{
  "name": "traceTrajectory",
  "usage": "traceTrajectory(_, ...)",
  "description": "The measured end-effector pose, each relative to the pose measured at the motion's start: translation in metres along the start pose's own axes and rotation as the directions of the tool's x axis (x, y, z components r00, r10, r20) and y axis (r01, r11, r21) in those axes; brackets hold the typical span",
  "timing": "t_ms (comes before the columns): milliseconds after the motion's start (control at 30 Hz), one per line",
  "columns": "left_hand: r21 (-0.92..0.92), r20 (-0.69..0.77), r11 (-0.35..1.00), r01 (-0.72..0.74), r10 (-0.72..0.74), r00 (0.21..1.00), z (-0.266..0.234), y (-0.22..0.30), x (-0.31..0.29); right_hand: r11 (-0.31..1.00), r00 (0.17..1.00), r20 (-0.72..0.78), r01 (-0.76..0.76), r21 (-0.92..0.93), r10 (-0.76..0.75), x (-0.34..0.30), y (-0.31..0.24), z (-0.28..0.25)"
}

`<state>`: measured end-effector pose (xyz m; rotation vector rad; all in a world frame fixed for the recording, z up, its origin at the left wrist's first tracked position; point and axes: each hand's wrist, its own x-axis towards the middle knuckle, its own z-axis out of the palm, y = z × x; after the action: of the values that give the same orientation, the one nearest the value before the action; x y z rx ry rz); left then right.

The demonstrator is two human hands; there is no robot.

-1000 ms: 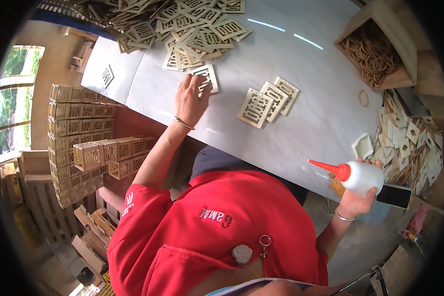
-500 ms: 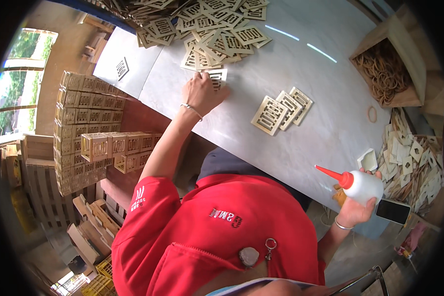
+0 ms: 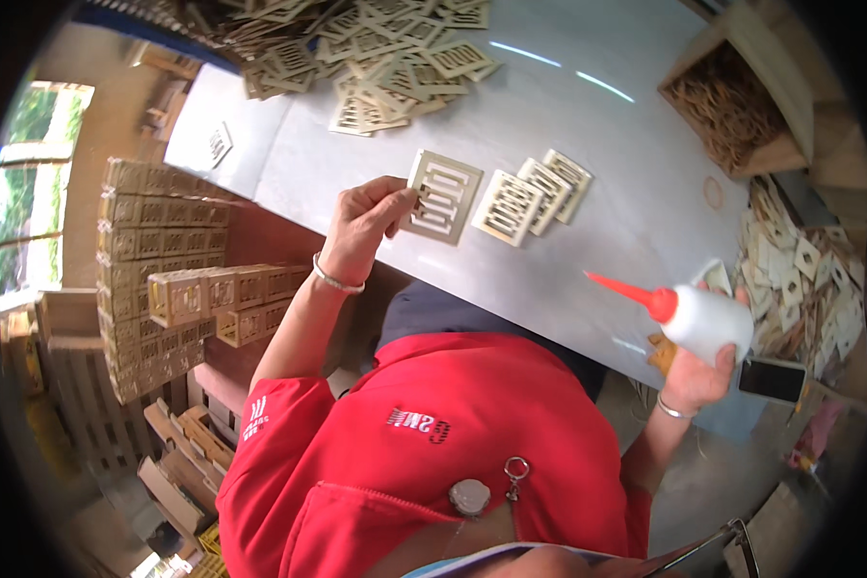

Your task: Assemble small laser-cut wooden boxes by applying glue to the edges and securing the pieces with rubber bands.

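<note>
Pinched by one edge in my left hand (image 3: 367, 223) is a flat slotted wooden panel (image 3: 442, 197), raised over the table's near edge. Just right of it, several like panels (image 3: 508, 206) lie overlapping in a small fanned row. My right hand (image 3: 700, 374) is wrapped round a white squeeze glue bottle (image 3: 709, 322) with a red pointed nozzle (image 3: 636, 294), tilted so the tip points left. At the table's far side rises a heap of loose slotted panels (image 3: 405, 77).
A wooden box of rubber bands (image 3: 732, 116) lies at the far right, a single band (image 3: 713, 192) near it. Small wooden pieces with holes (image 3: 790, 270) pile below. Assembled slotted boxes (image 3: 164, 279) are stacked at left. A phone (image 3: 773, 380) rests beside my right hand.
My left hand has come back from the heap toward me, now lifting a slotted panel. The glue bottle has moved slightly, still in my right hand. The whole view has shifted a little.
</note>
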<state>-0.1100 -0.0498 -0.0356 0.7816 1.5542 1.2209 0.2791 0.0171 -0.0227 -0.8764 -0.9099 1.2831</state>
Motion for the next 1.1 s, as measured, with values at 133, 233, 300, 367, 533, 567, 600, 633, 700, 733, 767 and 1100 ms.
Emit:
traceTrajectory(133, -0.099, 0.145, 0.994, 0.037, -0.022, 0.989, 0.041, 0.013, -0.018, 0.979, 0.979, 0.14, 0.167, -0.117, -0.15, 0.011, -0.006, 0.033)
traceTrajectory(233, -0.083, 0.258, 0.995, 0.061, -0.037, 0.966, 0.058, 0.024, -0.027, 0.951, 0.956, 0.232, 0.228, -0.208, -0.178, 0.013, -0.014, 0.049)
traceTrajectory(300, -0.076, 0.291, 0.994, 0.075, -0.05, 0.956, 0.064, 0.028, -0.031, 0.934, 0.944, 0.266, 0.26, -0.245, -0.193, 0.013, -0.016, 0.058)
traceTrajectory(367, -0.056, 0.329, 0.996, 0.075, -0.053, 0.943, 0.068, 0.029, -0.033, 0.929, 0.94, 0.28, 0.269, -0.255, -0.196, 0.015, -0.017, 0.06)
traceTrajectory(533, -0.034, 0.332, 0.994, 0.102, -0.085, 0.939, 0.074, 0.031, -0.037, 0.92, 0.93, 0.307, 0.287, -0.267, -0.201, 0.018, -0.017, 0.065)
traceTrajectory(567, -0.038, 0.331, 0.994, 0.104, -0.086, 0.94, 0.074, 0.032, -0.038, 0.935, 0.935, 0.299, 0.267, -0.233, -0.193, 0.018, -0.018, 0.067)
traceTrajectory(600, -0.042, 0.33, 0.993, 0.106, -0.087, 0.94, 0.075, 0.032, -0.039, 0.948, 0.939, 0.29, 0.247, -0.199, -0.184, 0.019, -0.018, 0.068)
traceTrajectory(633, -0.042, 0.329, 0.993, 0.108, -0.088, 0.94, 0.075, 0.032, -0.039, 0.949, 0.939, 0.291, 0.245, -0.199, -0.182, 0.019, -0.018, 0.068)
traceTrajectory(700, -0.044, 0.328, 0.994, 0.101, -0.081, 0.941, 0.074, 0.032, -0.038, 0.95, 0.94, 0.293, 0.241, -0.199, -0.177, 0.019, -0.018, 0.067)
traceTrajectory(733, -0.043, 0.328, 0.994, 0.102, -0.083, 0.941, 0.075, 0.032, -0.038, 0.95, 0.94, 0.292, 0.24, -0.2, -0.176, 0.018, -0.018, 0.065)
traceTrajectory(767, -0.045, 0.326, 0.994, 0.099, -0.079, 0.942, 0.075, 0.032, -0.038, 0.935, 0.934, 0.309, 0.26, -0.242, -0.18, 0.018, -0.018, 0.063)
traceTrajectory(1100, -0.149, 0.324, 0.984, 0.096, -0.043, 0.945, 0.076, 0.03, -0.037, 0.918, 0.941, 0.284, 0.266, -0.293, -0.182, 0.016, -0.027, 0.041)
